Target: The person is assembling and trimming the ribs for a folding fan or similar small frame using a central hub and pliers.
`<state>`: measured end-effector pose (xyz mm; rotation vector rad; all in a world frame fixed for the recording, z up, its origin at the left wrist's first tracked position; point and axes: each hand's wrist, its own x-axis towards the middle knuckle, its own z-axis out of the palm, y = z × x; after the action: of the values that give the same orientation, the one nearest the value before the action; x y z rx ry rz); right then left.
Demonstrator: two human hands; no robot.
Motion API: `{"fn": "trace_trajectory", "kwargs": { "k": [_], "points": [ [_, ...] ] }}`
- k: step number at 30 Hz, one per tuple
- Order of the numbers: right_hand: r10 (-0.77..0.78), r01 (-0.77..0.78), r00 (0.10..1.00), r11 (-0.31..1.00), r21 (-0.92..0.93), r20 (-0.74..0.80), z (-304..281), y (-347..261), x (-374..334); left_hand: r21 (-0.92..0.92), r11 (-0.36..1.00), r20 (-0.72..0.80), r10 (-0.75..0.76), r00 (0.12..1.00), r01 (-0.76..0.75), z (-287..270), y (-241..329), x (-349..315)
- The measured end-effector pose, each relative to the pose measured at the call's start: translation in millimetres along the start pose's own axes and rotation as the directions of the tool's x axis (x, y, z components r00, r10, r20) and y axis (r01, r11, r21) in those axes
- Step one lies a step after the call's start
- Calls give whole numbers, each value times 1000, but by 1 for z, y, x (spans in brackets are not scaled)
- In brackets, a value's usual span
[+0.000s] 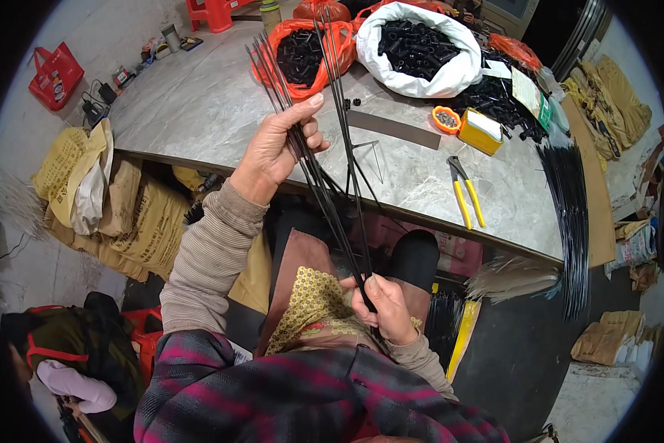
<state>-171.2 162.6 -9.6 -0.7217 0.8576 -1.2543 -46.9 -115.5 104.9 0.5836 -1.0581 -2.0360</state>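
Note:
A bundle of long, thin black rods [333,214] slants across my lap and over the table's front edge. My left hand [273,148] is closed around part of the bundle, thumb stretched along it. Lower down, over my lap, my right hand [392,311] pinches the rods near their lower ends. The upper ends fan out into two groups in front of a red plastic bag [342,70] of black parts. Beyond the rods, a dark flat strip [394,130] lies on the grey table [214,111].
Yellow-handled pliers [465,193], an orange dish [457,125] of small metal pieces and a yellow box [481,137] sit at right. Behind stands a white sack [450,83] of black tubular parts. More black rods [572,221] overhang the right edge. Another person [77,369] is at lower left.

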Motion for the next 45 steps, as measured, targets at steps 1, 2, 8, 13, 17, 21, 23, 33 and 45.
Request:
{"fn": "trace_trajectory", "kwargs": {
  "k": [1,2,8,13,17,21,23,33,45],
  "points": [
    [-20,17,999,995,-100,-26,0,-1,1,63,998,-29,10,1000,-8,4,1,-3],
    [-19,17,999,995,-97,-25,0,1,2,126,992,-57,22,998,-15,6,1,-5],
    [-239,178,967,885,-431,-93,-3,12,5,76,996,14,54,998,-55,-3,-6,-2],
    [-251,112,952,816,-567,-173,2,3,3,56,995,31,81,996,-82,-4,-9,-3],
    [-246,166,963,865,-474,-110,-4,10,6,81,995,27,62,998,-64,0,-5,-9],
    [-212,161,973,909,-384,-92,-5,11,5,155,986,77,51,996,-63,-4,-5,-6],
    [-207,162,975,915,-370,-86,-6,12,5,93,994,120,49,992,-61,-6,-6,-6],
    [-327,146,926,772,-619,-190,-3,17,8,89,990,14,111,994,-112,0,-11,-9],
    [-319,153,929,793,-589,-188,-5,19,9,140,981,-91,150,985,-136,-8,-13,-7]
  ]
}}
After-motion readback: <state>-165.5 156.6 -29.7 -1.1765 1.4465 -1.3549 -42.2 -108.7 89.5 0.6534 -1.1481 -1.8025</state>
